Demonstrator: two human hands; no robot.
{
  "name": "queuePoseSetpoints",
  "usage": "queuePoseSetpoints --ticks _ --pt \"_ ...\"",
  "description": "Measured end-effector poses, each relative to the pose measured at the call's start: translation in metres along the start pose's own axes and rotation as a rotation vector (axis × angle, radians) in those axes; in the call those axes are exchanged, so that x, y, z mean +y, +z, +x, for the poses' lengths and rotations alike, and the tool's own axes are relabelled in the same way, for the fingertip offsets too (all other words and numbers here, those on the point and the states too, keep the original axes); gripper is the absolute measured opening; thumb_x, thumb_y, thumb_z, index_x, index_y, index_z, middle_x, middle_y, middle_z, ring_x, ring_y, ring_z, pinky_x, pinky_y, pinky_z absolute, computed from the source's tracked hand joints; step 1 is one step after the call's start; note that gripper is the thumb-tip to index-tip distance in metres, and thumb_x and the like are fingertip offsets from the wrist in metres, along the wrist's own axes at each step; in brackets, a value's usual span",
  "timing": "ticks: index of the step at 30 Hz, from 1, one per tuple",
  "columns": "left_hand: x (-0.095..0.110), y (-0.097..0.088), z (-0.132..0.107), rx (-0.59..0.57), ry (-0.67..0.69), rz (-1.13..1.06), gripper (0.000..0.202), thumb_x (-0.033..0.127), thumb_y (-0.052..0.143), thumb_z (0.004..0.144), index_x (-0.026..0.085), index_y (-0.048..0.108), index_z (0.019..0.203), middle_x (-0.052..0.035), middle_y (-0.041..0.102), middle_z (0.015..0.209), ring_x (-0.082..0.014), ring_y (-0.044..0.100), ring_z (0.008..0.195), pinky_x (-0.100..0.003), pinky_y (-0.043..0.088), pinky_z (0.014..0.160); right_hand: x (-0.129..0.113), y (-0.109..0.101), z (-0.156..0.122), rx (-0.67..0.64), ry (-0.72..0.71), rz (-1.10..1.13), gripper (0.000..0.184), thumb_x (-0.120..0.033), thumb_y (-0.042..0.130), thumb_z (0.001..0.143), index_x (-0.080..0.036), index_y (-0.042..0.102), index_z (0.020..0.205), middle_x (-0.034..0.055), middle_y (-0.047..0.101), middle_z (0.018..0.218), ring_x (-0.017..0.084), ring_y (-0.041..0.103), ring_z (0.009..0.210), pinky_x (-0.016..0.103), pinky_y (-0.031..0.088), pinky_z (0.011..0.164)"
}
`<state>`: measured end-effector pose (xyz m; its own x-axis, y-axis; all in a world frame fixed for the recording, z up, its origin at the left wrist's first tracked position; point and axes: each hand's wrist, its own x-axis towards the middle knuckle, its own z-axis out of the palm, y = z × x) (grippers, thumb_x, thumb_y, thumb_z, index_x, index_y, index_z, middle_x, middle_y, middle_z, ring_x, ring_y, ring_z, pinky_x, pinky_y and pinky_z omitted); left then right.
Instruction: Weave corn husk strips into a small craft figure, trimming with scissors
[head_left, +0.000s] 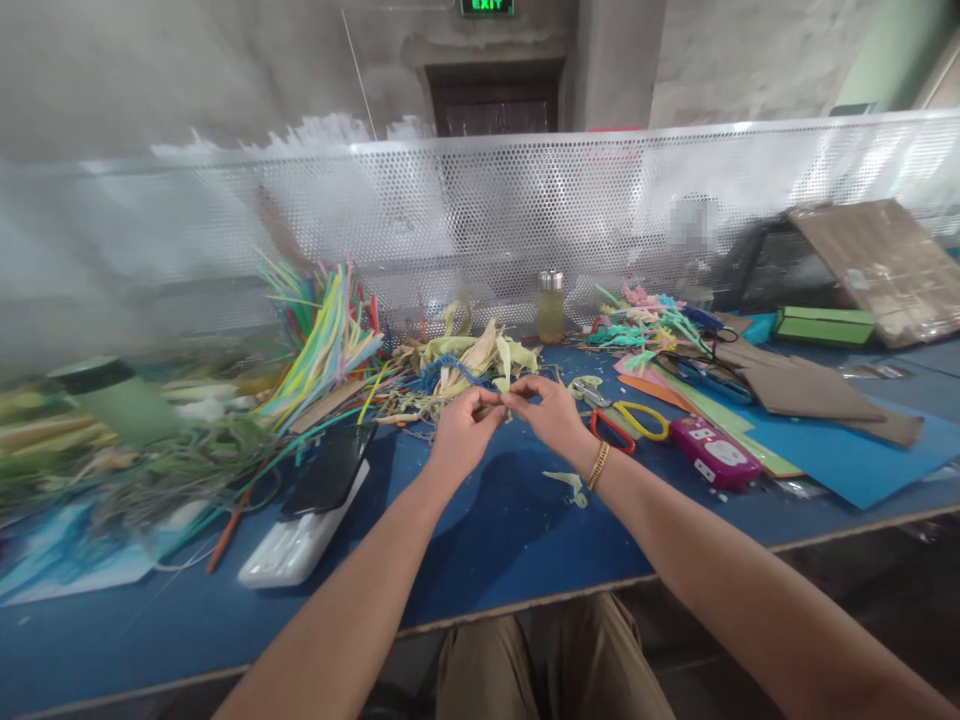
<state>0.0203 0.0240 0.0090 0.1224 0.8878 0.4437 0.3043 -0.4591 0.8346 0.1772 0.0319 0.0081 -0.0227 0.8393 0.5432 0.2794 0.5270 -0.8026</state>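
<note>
At the left of the blue worktop (517, 545), a green-bodied container (127, 405) stands among blurred strands; next come a black phone (328, 470) lying partly over a white case (304, 545), then a colourful stem bundle (330, 335). Centrally, before the husk pile (472, 350), the left hand (466, 430) and right hand (553, 412) meet, fingertips pinching a pale green strip (505, 362). Rightward lie yellow-and-red scissors (643, 420), a purple case (714, 452) and cardboard (799, 380).

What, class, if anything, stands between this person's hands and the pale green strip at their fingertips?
Nothing visible does. The left hand and right hand meet fingertip to fingertip and appear to pinch the pale green strip. The husk pile lies beyond, the scissors off to the right.
</note>
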Motion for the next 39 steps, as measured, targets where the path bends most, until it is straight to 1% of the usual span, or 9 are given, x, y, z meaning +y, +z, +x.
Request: queuePoseSetpoints --ticks 2,6,10,14,20,28,33,36,39 --pt "0.003 0.002 -0.001 -0.044 -0.044 -0.084 0.017 0.035 0.066 0.078 0.019 0.062 0.082 -0.0011 0.065 0.071 -0.0174 0.06 0.067 -0.029 0.045 0.065 0.003 0.0 0.002 0.035 0.006 -0.021 0.017 -0.035 0.068 0.077 -0.019 0.067 0.07 0.002 0.068 0.074 0.016 0.059 0.072 0.028 0.045 0.072" --pt "0.008 0.005 -0.004 -0.084 -0.137 -0.167 0.026 0.043 0.062 0.082 0.02 0.06 0.071 -0.0014 0.063 0.066 -0.0168 0.057 0.063 -0.03 0.044 0.065 0.007 -0.001 0.004 0.015 0.016 -0.022 0.022 -0.037 0.066 0.079 -0.019 0.066 0.068 0.0013 0.067 0.069 0.015 0.056 0.067 0.027 0.042 0.067" --pt "0.007 0.007 -0.005 -0.087 -0.191 -0.227 0.024 0.041 0.065 0.08 0.019 0.062 0.069 -0.0019 0.064 0.065 -0.0158 0.055 0.062 -0.029 0.043 0.065 0.005 -0.001 0.003 -0.023 0.083 0.043 0.023 -0.039 0.065 0.077 -0.018 0.068 0.068 0.0012 0.066 0.068 0.014 0.054 0.066 0.027 0.04 0.065" --pt "0.005 0.007 -0.005 -0.039 -0.09 -0.181 0.018 0.035 0.064 0.078 0.019 0.065 0.071 -0.0013 0.066 0.067 -0.0164 0.057 0.066 -0.029 0.044 0.068 0.003 0.003 0.001 -0.031 0.213 0.249 0.032 -0.048 0.069 0.072 -0.017 0.064 0.066 -0.0013 0.059 0.06 0.012 0.048 0.061 0.027 0.037 0.06" --pt "0.007 0.001 -0.003 -0.021 0.131 0.097 0.02 0.031 0.059 0.083 0.019 0.066 0.068 -0.0005 0.066 0.068 -0.0163 0.056 0.066 -0.029 0.043 0.07 0.005 0.006 0.002 -0.081 0.316 0.471 0.04 -0.053 0.075 0.065 -0.018 0.057 0.062 -0.0045 0.05 0.056 0.009 0.039 0.057 0.026 0.034 0.058" --pt "0.008 0.004 -0.001 -0.111 -0.009 -0.141 0.018 0.035 0.058 0.085 0.019 0.065 0.083 -0.002 0.067 0.074 -0.0177 0.06 0.074 -0.031 0.048 0.077 0.008 -0.007 0.011 -0.111 0.154 0.37 0.032 -0.049 0.066 0.077 -0.018 0.067 0.072 0.0027 0.068 0.076 0.015 0.058 0.076 0.029 0.045 0.077" --pt "0.009 0.002 -0.003 -0.09 -0.099 -0.254 0.017 0.034 0.06 0.084 0.018 0.062 0.079 -0.0009 0.062 0.069 -0.0148 0.056 0.068 -0.028 0.046 0.072 0.003 -0.014 0.01 -0.178 0.001 0.176 0.026 -0.044 0.062 0.083 -0.019 0.069 0.08 0.001 0.066 0.077 0.015 0.057 0.074 0.029 0.044 0.074" --pt "0.011 0.002 -0.004 -0.09 -0.134 -0.303 0.018 0.036 0.062 0.083 0.018 0.061 0.079 -0.0001 0.06 0.067 -0.014 0.054 0.065 -0.027 0.045 0.068 0.002 -0.017 0.011 -0.171 -0.109 -0.011 0.021 -0.038 0.064 0.082 -0.018 0.069 0.082 0.0022 0.066 0.079 0.016 0.057 0.075 0.029 0.042 0.074" --pt "0.009 0.002 -0.003 -0.094 -0.12 -0.274 0.018 0.036 0.059 0.084 0.018 0.061 0.079 0.0005 0.059 0.064 -0.0144 0.053 0.062 -0.027 0.044 0.065 0.004 -0.018 0.012 -0.151 -0.148 -0.139 0.017 -0.032 0.062 0.084 -0.018 0.069 0.078 0.003 0.067 0.077 0.016 0.057 0.074 0.028 0.042 0.072"
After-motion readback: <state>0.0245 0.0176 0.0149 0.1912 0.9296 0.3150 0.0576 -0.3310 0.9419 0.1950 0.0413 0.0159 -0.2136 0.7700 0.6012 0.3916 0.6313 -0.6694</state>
